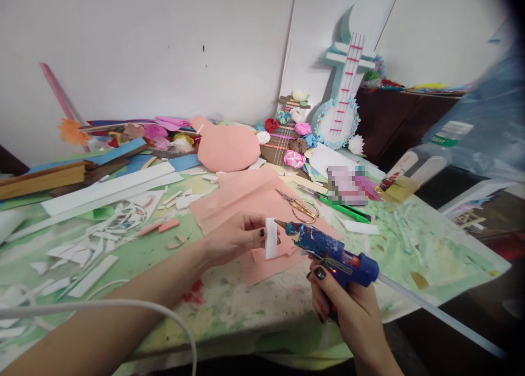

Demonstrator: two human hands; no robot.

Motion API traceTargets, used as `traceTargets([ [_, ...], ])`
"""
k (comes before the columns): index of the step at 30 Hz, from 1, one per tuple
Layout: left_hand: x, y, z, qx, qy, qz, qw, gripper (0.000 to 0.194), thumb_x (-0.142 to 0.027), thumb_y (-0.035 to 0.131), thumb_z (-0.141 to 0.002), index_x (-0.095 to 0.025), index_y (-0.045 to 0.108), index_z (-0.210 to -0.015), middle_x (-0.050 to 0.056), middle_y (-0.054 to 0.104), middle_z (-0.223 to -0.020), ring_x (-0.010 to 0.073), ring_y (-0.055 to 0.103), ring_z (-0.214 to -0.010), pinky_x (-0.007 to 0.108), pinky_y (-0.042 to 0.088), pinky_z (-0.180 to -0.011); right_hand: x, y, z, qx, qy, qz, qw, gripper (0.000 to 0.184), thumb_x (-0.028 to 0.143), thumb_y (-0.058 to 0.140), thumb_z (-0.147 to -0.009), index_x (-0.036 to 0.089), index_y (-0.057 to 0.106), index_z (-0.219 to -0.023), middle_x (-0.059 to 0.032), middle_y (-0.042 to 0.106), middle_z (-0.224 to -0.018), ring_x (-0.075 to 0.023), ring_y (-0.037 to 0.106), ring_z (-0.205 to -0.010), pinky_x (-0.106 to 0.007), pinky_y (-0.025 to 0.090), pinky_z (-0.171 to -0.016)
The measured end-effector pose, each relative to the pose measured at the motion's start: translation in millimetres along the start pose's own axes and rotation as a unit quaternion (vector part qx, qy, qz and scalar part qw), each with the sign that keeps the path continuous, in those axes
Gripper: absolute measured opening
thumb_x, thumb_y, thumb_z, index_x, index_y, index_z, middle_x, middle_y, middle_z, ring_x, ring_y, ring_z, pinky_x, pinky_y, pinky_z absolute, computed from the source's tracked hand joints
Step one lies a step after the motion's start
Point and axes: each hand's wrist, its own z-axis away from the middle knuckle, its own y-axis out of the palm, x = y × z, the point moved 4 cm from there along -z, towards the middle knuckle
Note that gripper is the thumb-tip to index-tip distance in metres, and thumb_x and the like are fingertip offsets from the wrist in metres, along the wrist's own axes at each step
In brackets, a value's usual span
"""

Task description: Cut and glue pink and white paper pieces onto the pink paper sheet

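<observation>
Between its thumb and fingers, my left hand (235, 236) holds a small white strip (271, 238) upright above the table. My right hand (344, 302) is wrapped round the handle of a blue hot glue gun (328, 251), with a long glue stick (443, 313) sticking out of its back end. The gun's nozzle points left, close to the top of the strip; whether they touch I cannot tell. Under and behind both hands lies crumpled pink paper (241, 193). Gold-handled scissors (305, 207) and a green utility knife (344, 206) lie just beyond the glue gun.
White scraps (94, 239) and long white strips (110, 187) cover the left side. A pink lute-shaped cutout (229, 145), a flower-covered instrument model (283, 138) and a teal one (337, 113) stand at the back. A plastic bottle (426, 157) stands right. A white cable (123, 305) crosses the front left.
</observation>
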Motion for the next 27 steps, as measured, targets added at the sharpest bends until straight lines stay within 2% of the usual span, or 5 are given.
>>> traceTargets([
  [10,4.1,-3.4,-0.3,-0.006,-0.003,0.023,1.0,0.038,-0.038,0.082,-0.064,-0.009,0.072,-0.087,0.007,0.069,-0.082,0.0137,0.061,-0.076,0.024,0.046,-0.073,5.7,4.8,2.6,-0.017,0.006,0.032,0.999,0.028,0.042,0.062,-0.084,0.016,0.056,-0.076,0.0072,0.04,-0.045,-0.0062,0.036,-0.04,-0.02,0.03,-0.04],
  [18,1.3,-2.0,0.2,-0.004,0.003,0.031,1.0,0.035,-0.036,0.082,-0.064,-0.009,0.071,-0.084,0.008,0.07,-0.082,0.0153,0.063,-0.077,0.026,0.047,-0.076,-0.1,2.3,5.3,-0.017,0.015,0.039,0.999,0.026,0.041,0.063,-0.083,0.016,0.058,-0.08,0.0063,0.043,-0.046,-0.0072,0.038,-0.041,-0.022,0.031,-0.041],
  [23,1.2,-3.9,0.6,-0.001,0.012,0.052,0.999,0.032,-0.033,0.081,-0.066,-0.01,0.071,-0.086,0.008,0.072,-0.083,0.0157,0.065,-0.078,0.027,0.049,-0.078,-0.8,2.5,8.0,-0.006,0.026,0.037,0.999,0.03,0.043,0.062,-0.083,0.017,0.056,-0.07,0.0051,0.042,-0.045,-0.0076,0.037,-0.041,-0.022,0.031,-0.04],
  [27,1.0,-5.5,-0.1,0.005,0.028,0.063,0.998,0.026,-0.028,0.08,-0.07,-0.01,0.072,-0.087,0.007,0.072,-0.084,0.0149,0.066,-0.079,0.027,0.049,-0.079,2.0,4.0,10.4,-0.015,0.031,0.032,0.999,0.028,0.044,0.065,-0.081,0.016,0.06,-0.082,0.0062,0.041,-0.045,-0.0078,0.037,-0.04,-0.022,0.03,-0.039],
])
